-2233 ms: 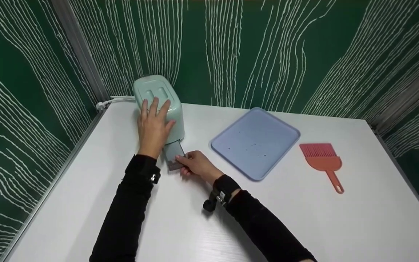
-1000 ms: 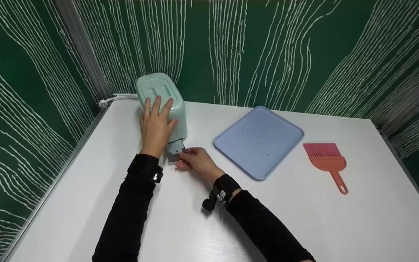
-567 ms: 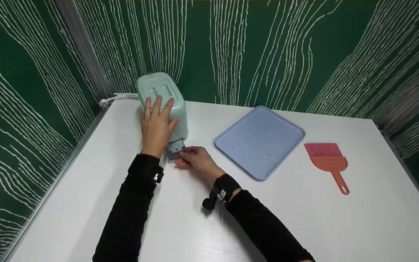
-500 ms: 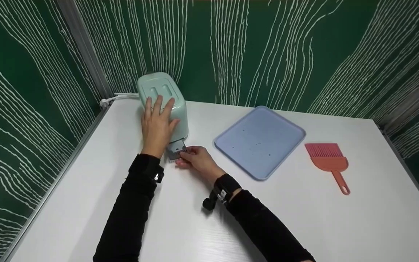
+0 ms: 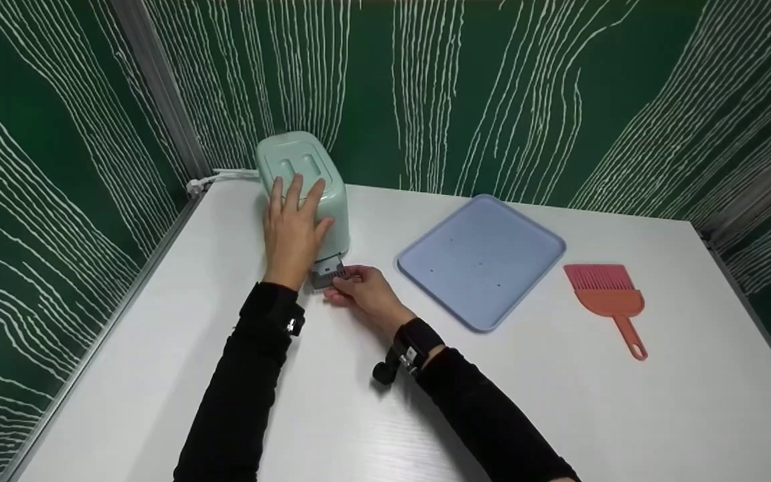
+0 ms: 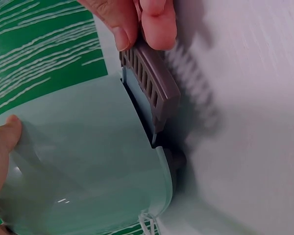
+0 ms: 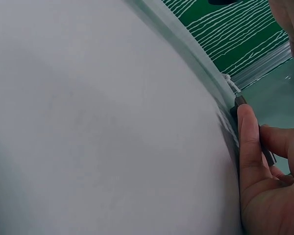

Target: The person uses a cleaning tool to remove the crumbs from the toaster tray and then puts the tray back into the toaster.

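A mint-green toaster (image 5: 335, 217) with a lid on top stands at the table's back left. My left hand (image 5: 292, 237) rests on its top and near end with the fingers spread and straight. From the toaster's lower near end a grey crumb tray (image 6: 146, 78) sticks out a short way, its slotted dark handle outermost. My right hand (image 5: 365, 291) pinches that handle between thumb and fingers. In the right wrist view, the fingers (image 7: 250, 142) lie along the handle's edge; most of the tray is hidden inside the toaster.
A blue rectangular tray (image 5: 482, 261) with a few dark crumbs lies right of the toaster. Farther right is a small brush (image 5: 606, 294) with red bristles and an orange handle. A white cord (image 5: 225, 175) runs behind the toaster at the left. Green walls border the white table (image 5: 526, 402).
The crumb tray has slid farther into the toaster, so less of it shows. My right hand has moved forward with it. My left hand stays on the toaster.
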`<action>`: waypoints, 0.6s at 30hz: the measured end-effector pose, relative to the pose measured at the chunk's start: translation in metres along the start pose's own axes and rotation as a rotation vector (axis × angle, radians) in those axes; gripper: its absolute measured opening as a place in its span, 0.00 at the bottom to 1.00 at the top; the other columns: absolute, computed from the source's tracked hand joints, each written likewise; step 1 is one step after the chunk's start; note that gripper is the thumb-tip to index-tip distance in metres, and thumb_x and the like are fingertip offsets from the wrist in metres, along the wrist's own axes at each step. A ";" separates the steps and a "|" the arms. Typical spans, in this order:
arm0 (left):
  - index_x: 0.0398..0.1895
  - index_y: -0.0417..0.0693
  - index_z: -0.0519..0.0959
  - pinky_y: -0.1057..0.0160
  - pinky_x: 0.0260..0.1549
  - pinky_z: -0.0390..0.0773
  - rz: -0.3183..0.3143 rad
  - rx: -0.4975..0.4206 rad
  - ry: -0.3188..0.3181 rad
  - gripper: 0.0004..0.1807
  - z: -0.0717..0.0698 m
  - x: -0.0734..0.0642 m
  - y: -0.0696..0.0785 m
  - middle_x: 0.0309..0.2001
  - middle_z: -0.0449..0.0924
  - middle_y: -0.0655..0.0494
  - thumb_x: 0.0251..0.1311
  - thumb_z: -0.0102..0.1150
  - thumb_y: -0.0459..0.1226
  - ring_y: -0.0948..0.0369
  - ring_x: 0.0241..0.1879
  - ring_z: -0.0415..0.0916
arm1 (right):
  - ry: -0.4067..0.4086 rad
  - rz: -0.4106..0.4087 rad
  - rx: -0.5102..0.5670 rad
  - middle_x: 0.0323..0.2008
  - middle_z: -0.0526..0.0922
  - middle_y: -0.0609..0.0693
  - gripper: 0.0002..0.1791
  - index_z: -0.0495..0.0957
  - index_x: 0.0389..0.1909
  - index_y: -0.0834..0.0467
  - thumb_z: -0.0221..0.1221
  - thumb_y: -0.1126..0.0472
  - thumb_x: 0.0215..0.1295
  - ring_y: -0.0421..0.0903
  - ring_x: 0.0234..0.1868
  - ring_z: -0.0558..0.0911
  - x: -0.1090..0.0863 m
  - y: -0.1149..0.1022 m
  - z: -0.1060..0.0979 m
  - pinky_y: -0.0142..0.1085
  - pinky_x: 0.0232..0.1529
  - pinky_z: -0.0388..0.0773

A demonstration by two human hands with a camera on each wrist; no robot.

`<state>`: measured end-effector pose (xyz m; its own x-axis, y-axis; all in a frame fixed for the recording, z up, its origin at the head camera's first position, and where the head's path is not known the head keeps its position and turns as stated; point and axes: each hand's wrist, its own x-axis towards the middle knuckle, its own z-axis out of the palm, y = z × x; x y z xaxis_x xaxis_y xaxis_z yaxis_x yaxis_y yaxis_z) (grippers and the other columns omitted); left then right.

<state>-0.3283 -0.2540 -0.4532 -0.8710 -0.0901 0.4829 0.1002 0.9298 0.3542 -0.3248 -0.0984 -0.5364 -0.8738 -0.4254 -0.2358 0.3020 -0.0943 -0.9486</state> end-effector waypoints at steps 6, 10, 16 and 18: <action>0.82 0.59 0.68 0.32 0.79 0.60 -0.003 0.006 -0.002 0.36 0.001 0.000 0.000 0.85 0.58 0.43 0.73 0.66 0.49 0.40 0.87 0.45 | 0.009 -0.009 0.019 0.25 0.88 0.50 0.11 0.75 0.56 0.74 0.57 0.75 0.77 0.39 0.28 0.89 0.002 0.001 0.001 0.25 0.34 0.87; 0.82 0.60 0.67 0.32 0.80 0.59 -0.011 0.012 -0.009 0.37 0.001 0.000 0.000 0.85 0.58 0.44 0.73 0.66 0.49 0.41 0.87 0.44 | 0.039 0.004 0.020 0.25 0.87 0.51 0.11 0.76 0.54 0.74 0.59 0.74 0.76 0.39 0.27 0.89 0.004 0.001 0.003 0.26 0.34 0.87; 0.83 0.61 0.67 0.32 0.80 0.58 -0.016 0.011 -0.013 0.37 0.002 0.000 0.000 0.85 0.57 0.44 0.73 0.66 0.50 0.40 0.87 0.43 | 0.080 0.025 0.003 0.25 0.87 0.51 0.04 0.79 0.45 0.71 0.60 0.73 0.76 0.39 0.26 0.89 0.007 0.001 0.006 0.27 0.33 0.87; 0.83 0.61 0.67 0.32 0.80 0.58 -0.018 0.009 -0.015 0.37 0.002 0.000 0.000 0.85 0.57 0.44 0.73 0.66 0.50 0.40 0.87 0.43 | 0.090 0.027 -0.022 0.23 0.87 0.51 0.03 0.80 0.42 0.70 0.60 0.72 0.76 0.39 0.24 0.88 0.007 0.002 0.007 0.28 0.31 0.87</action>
<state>-0.3290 -0.2534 -0.4544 -0.8798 -0.1019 0.4642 0.0799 0.9312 0.3557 -0.3280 -0.1078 -0.5381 -0.8963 -0.3452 -0.2785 0.3185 -0.0638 -0.9458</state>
